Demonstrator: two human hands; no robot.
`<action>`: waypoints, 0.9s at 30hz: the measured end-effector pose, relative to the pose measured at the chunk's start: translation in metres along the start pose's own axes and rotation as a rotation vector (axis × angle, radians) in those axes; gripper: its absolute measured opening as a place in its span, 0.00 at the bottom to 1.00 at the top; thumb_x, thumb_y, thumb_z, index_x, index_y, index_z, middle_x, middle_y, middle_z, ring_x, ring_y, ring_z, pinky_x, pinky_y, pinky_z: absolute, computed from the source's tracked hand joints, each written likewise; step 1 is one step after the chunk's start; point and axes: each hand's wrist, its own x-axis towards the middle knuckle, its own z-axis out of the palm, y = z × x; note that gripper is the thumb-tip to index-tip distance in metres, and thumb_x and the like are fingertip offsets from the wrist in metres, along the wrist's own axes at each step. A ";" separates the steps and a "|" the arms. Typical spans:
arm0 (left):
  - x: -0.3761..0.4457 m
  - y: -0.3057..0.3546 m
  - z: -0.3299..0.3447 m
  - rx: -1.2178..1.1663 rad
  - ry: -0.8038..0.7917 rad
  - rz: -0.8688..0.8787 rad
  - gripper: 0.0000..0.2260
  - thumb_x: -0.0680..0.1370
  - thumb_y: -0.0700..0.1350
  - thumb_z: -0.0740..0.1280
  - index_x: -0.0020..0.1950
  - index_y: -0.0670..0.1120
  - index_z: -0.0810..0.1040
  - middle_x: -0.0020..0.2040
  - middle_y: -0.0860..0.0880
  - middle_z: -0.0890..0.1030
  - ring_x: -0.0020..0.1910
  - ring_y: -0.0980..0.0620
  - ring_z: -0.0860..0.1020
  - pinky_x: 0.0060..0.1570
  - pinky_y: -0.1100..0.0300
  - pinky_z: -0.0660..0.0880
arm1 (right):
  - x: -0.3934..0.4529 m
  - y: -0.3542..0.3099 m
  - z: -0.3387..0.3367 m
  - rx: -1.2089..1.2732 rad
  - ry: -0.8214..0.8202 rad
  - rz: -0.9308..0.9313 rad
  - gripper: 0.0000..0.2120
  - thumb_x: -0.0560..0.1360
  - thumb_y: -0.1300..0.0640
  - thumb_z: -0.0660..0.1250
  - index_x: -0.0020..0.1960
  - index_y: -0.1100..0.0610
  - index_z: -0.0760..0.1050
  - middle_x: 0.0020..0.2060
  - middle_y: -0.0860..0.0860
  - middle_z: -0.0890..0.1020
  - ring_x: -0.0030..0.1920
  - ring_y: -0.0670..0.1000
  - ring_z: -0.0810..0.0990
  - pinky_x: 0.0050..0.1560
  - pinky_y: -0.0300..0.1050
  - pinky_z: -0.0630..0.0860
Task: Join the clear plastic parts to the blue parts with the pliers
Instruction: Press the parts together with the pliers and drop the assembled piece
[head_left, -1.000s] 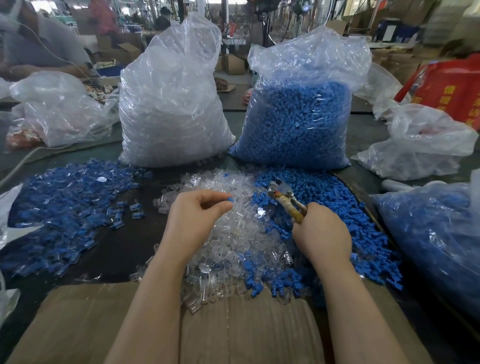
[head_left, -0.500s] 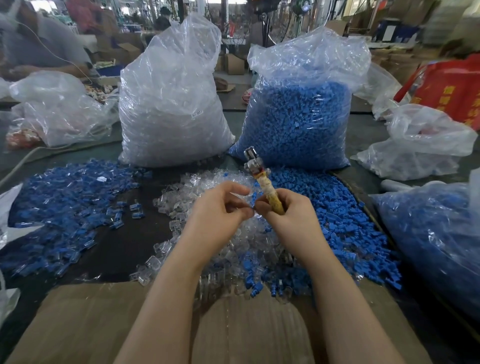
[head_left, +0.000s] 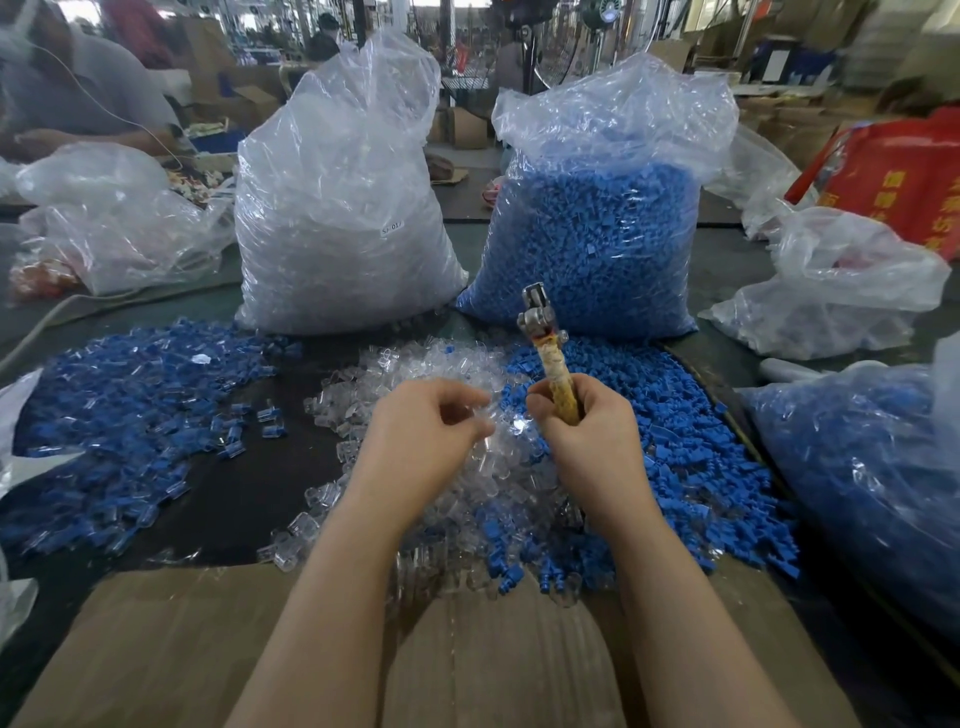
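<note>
light: bright, diffuse | glare: plastic bags (head_left: 343, 208) | blur: background, edges | distortion: wide-angle bowing

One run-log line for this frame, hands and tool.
right hand: grips pliers upright | left hand: fingers curled, held part unclear | over clear parts pile

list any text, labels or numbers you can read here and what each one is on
"SJ-01", perhaps with another character after it: small white sticker on the bag of clear parts.
Large yellow characters on the red bag at the far right: blurred and cut off, not readable.
Pliers, bag of blue parts and cardboard: no text seen.
</note>
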 end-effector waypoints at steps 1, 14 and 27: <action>0.000 0.001 0.000 -0.065 0.012 0.000 0.07 0.75 0.47 0.74 0.51 0.56 0.84 0.39 0.55 0.83 0.30 0.66 0.77 0.28 0.74 0.69 | 0.000 0.000 0.000 -0.002 0.006 -0.008 0.05 0.78 0.54 0.69 0.44 0.53 0.77 0.24 0.41 0.73 0.24 0.41 0.67 0.24 0.33 0.64; -0.002 0.010 0.005 -0.877 -0.079 -0.168 0.06 0.77 0.37 0.69 0.52 0.44 0.82 0.40 0.46 0.85 0.37 0.54 0.83 0.37 0.64 0.79 | -0.004 -0.007 0.004 0.054 0.022 -0.077 0.07 0.78 0.52 0.69 0.43 0.54 0.76 0.25 0.43 0.71 0.25 0.42 0.64 0.26 0.34 0.64; -0.004 0.012 0.010 -0.878 -0.082 -0.195 0.07 0.77 0.37 0.69 0.49 0.48 0.84 0.39 0.51 0.85 0.40 0.55 0.84 0.44 0.60 0.82 | -0.009 -0.016 0.007 0.130 0.037 -0.088 0.07 0.78 0.53 0.69 0.43 0.54 0.76 0.34 0.57 0.76 0.33 0.49 0.72 0.35 0.49 0.73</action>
